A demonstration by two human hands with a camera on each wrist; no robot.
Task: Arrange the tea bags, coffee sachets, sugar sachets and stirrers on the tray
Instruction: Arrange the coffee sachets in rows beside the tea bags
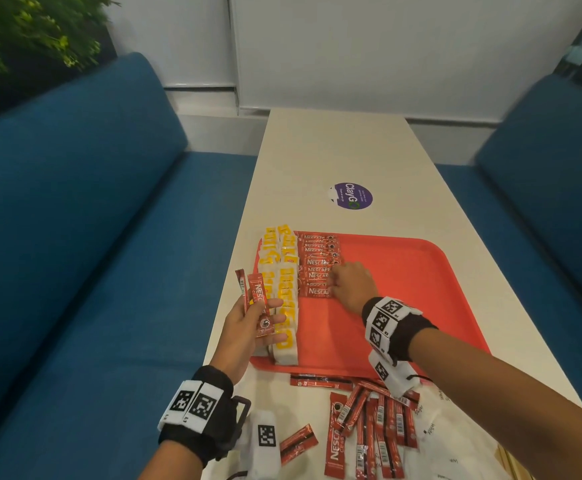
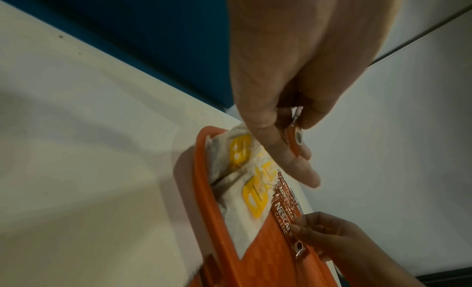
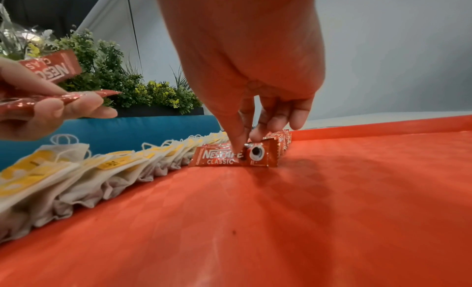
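Coffee sachet (image 3: 233, 157) nearest in row, centre of frame on red tray (image 1: 404, 271), beside tea bags (image 1: 284, 292) along tray's left edge. Right hand (image 1: 350, 284) fingers (image 3: 237, 142) pinch it, tips down. Left hand (image 1: 253, 323) lower left, fingers curled round two sachets (image 1: 256, 299). Loose sachets (image 1: 372, 427) on worktop (image 1: 334, 147), bottom of frame.

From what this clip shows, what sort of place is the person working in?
Probably a cafeteria or office pantry booth. A long pale table runs between two blue upholstered benches, a round "ClayGo" clean-as-you-go sticker sits on it, and the work happens on a red serving tray.
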